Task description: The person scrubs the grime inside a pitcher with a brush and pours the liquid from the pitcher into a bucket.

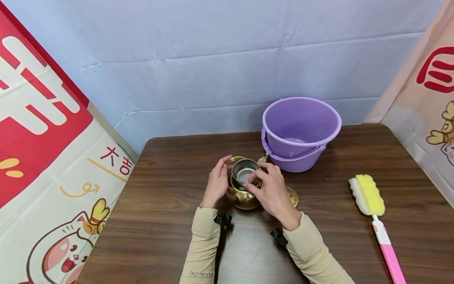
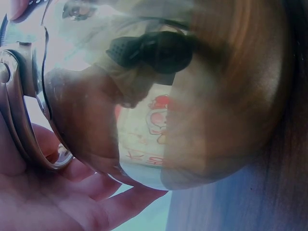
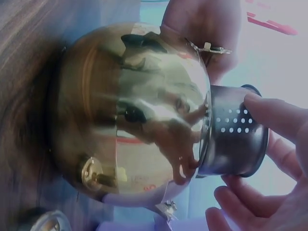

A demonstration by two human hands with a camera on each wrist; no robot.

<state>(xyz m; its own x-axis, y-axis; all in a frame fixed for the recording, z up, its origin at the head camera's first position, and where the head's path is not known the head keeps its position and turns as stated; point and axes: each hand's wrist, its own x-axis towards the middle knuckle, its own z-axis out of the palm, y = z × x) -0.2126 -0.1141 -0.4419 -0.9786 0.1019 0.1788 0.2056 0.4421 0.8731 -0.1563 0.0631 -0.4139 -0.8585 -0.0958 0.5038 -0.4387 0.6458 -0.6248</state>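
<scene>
A shiny round brass teapot [image 1: 242, 199] stands on the table between both hands. My right hand [image 1: 271, 189] pinches the rim of a steel tea strainer [image 1: 245, 171] with a perforated bottom. In the right wrist view, the strainer [image 3: 233, 130] sits partway in the teapot's mouth, its upper wall and side holes above the opening. The left hand [image 1: 217, 182] holds the teapot's left side; in the left wrist view its fingers [image 2: 130, 204] curve against the body beside the metal handle [image 2: 19, 115]. A round brass lid [image 1: 292, 197] lies on the table, partly behind the right hand.
Behind the teapot, to the right, stands a purple bucket [image 1: 301, 152] with its handle down, close to the spout [image 1: 263, 158]. A yellow-and-white sponge brush [image 1: 369, 195] with a pink handle lies at the right on the dark wooden table [image 1: 170, 189].
</scene>
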